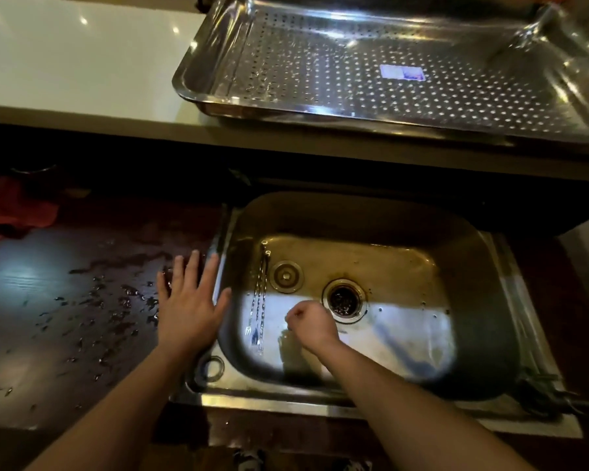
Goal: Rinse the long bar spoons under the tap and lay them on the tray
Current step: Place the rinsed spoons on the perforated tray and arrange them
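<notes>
The left hand (pixel 187 300) is spread flat with the fingers apart, laid palm down on the wet dark bench (pixel 65 300) at the left rim of the sink (pixel 473 266); nothing is held in it. The right hand (pixel 312 322) is lowered into the basin and curled into a loose fist, knuckles up; whether anything is pinched in it cannot be told.

The long bar spoons (pixel 259 300) are seen lying together on the sink floor, just left of the right hand, running lengthwise from the far side toward the near side, a small forked end showing at the near end. A round plug (pixel 286 276) lies beside them, and the open drain (pixel 344 300) is found just beyond the right hand.

Water drops are scattered over the bench to the left. A red cloth (pixel 11 212) is bunched at the far left. On the raised pale counter behind, a perforated steel tray (pixel 218 62) is set, with no spoons on it.
</notes>
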Demonstrator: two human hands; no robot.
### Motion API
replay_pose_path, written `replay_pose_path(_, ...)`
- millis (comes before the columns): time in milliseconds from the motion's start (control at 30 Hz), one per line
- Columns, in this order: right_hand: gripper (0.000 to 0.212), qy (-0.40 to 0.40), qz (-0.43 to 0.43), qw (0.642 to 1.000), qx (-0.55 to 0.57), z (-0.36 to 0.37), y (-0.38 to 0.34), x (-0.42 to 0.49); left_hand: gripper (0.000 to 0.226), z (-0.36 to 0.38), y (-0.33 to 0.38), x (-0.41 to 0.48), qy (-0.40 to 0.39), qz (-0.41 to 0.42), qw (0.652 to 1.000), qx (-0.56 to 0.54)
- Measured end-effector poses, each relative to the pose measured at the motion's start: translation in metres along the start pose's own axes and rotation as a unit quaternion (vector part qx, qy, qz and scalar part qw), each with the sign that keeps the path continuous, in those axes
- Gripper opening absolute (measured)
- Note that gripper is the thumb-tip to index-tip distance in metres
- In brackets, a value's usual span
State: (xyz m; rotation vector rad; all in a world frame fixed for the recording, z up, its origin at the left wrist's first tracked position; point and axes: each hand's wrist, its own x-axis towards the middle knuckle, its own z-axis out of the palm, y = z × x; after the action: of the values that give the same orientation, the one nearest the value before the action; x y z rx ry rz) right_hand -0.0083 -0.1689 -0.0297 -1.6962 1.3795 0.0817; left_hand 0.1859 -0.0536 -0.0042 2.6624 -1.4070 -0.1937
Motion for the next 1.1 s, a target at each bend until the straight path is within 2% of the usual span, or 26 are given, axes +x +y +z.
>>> replay_pose_path(200, 0.022, 0.0, 0.067, 0.997, -0.046, 0.045, -0.019, 0.056, 0.066, -0.001, 0.0, 0.002, 0.01, 0.001, 1.0, -0.005)
replay_pose_path(500, 0.022, 0.039, 0.102, 0.992, -0.067, 0.075, -0.035, 0.092, 0.061, 0.001, -0.003, 0.003, 0.015, 0.001, 1.0, -0.013)
replay_pose_path(733, 0.016, 0.036, 0.095, 0.989, -0.105, 0.072, -0.034, 0.093, 0.061, 0.004, -0.005, 0.004, 0.002, -0.011, 1.0, -0.007)
replay_pose_path(900, 0.011, 0.035, 0.083, 0.993, -0.071, 0.061, -0.028, 0.083, 0.062, 0.002, -0.003, 0.004, 0.0, -0.011, 1.0, -0.002)
replay_pose_path(967, 0.007, 0.043, 0.06, 0.996, -0.052, 0.054, -0.025, 0.076, 0.062, 0.002, -0.003, 0.004, 0.0, -0.009, 1.0, -0.004)
replay_pose_path(1100, 0.018, 0.066, -0.009, 0.998, -0.012, 0.032, -0.018, 0.052, 0.063, 0.002, -0.003, 0.004, -0.001, -0.01, 1.0, 0.004)
